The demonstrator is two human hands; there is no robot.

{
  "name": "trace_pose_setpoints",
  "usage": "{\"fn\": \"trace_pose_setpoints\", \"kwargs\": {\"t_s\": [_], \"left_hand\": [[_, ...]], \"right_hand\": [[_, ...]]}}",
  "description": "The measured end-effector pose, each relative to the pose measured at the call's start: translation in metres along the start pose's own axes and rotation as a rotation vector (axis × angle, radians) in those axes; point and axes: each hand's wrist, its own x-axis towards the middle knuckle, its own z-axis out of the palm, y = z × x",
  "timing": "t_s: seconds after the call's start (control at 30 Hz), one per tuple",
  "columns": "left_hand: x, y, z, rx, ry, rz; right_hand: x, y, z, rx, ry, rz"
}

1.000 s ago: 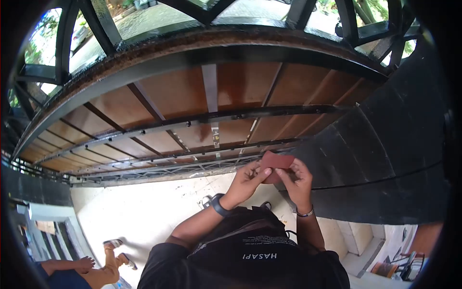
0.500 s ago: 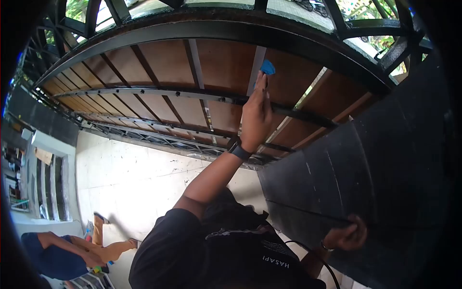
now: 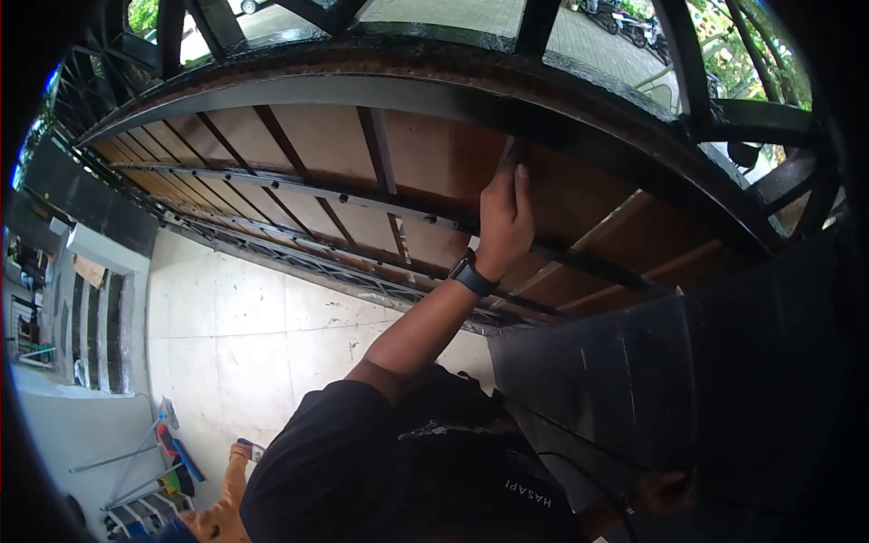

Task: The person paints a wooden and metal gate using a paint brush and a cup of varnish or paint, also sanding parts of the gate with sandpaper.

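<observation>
My left hand (image 3: 507, 217), with a dark watch (image 3: 471, 275) on its wrist, is raised to the gate (image 3: 444, 163) of brown panels and black metal bars. Its fingers are together against an upright strip just below the thick top rail (image 3: 425, 101). The blue cloth seen at the fingertips earlier is hidden behind the hand now. Low on the right, in shadow, my right hand (image 3: 667, 493) is curled beside the dark wall (image 3: 615, 389). A thin black line like a cord runs towards it; what the fingers hold is too dark to tell.
Pale floor tiles (image 3: 244, 299) lie below the gate. At lower left are a person's leg (image 3: 237, 480) in tan trousers, a blue-headed broom (image 3: 187, 460) and a low rack (image 3: 149, 516). White-edged steps (image 3: 100, 326) stand at far left; motorcycles (image 3: 625, 23) are parked beyond the gate.
My left hand is closer to the top rail and the blue cloth has gone from sight. My right hand is lower. The view has shifted, and the other person is mostly out of frame.
</observation>
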Motion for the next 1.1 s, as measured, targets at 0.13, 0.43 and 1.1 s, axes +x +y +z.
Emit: {"fn": "trace_pose_setpoints", "kwargs": {"t_s": [0.13, 0.43, 1.1], "left_hand": [[-0.010, -0.024, 0.004, 0.029, 0.091, 0.083], [-0.003, -0.012, 0.001, -0.080, 0.097, -0.088], [-0.027, -0.044, 0.002, -0.047, 0.069, -0.106]], "right_hand": [[0.003, 0.005, 0.019, 0.199, 0.166, -0.060], [0.003, -0.001, 0.035, 0.175, 0.262, -0.083], [0.016, -0.036, 0.032, -0.031, 0.104, -0.041]]}}
